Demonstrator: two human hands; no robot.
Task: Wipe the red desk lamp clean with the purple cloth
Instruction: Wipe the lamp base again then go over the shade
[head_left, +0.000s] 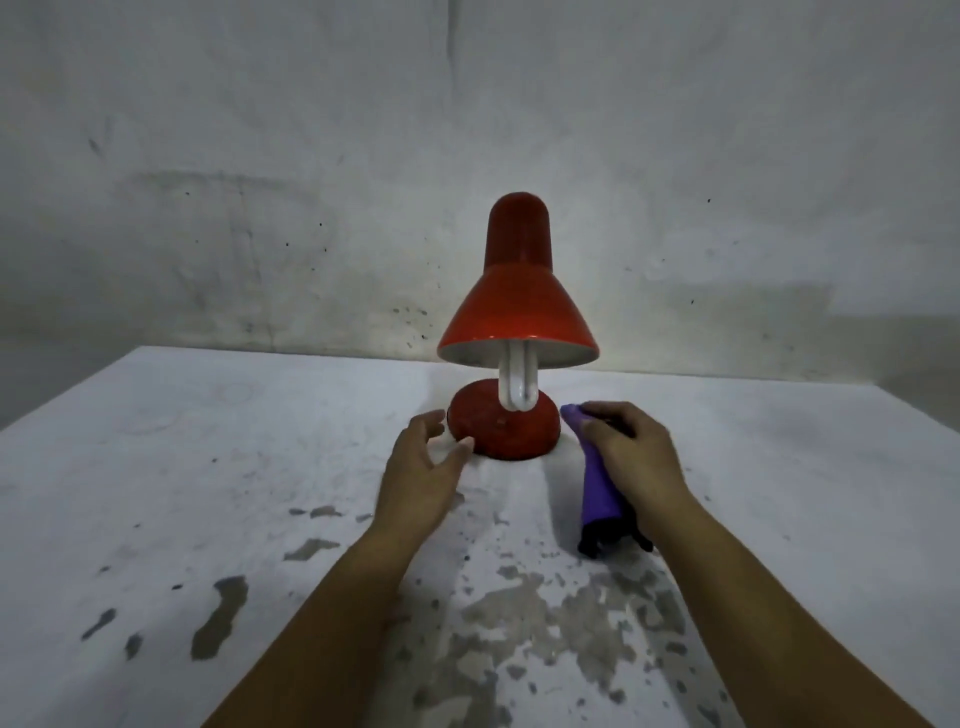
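The red desk lamp (517, 306) stands upright in the middle of the white table (208, 441), with a cone shade, a white bulb hanging below it and a round red base (488, 423). My left hand (423, 467) is open, its fingertips just at the left edge of the base. My right hand (631, 452) is closed on the purple cloth (597, 483), which hangs down from the palm to the right of the base, its lower end dark.
A stained grey-white wall (311, 182) rises right behind the table's far edge. The tabletop paint is chipped in dark patches (519, 597) near me.
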